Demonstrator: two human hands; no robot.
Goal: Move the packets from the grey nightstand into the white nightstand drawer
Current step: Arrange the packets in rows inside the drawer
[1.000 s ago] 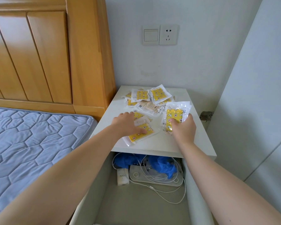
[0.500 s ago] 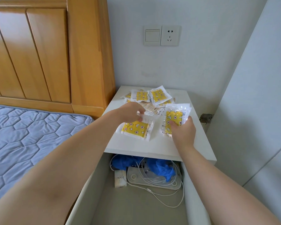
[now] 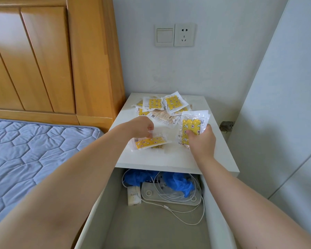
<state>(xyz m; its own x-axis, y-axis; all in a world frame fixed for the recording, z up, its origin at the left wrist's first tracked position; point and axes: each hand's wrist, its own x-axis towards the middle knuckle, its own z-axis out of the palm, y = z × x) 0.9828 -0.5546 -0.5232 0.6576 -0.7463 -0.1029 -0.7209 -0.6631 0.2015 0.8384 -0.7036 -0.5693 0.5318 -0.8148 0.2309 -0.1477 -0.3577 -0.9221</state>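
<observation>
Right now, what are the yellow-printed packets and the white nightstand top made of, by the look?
Yellow-printed clear packets: thin plastic film, probably; glossy, crinkled, see-through sealed edges. White nightstand top: looks like painted or laminated board, smooth matte, sharp flat edge; core not visible.

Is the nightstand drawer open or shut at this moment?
Open. The drawer is pulled out beneath the nightstand top, its inside exposed: white cables and a blue bundle lie at the back.

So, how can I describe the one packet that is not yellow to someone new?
Look at the nightstand top beside the wooden headboard. In the loose pile of packets near the wall, the beige packet lies at the pile's front edge. Its neighbours are all bright yellow.
</observation>
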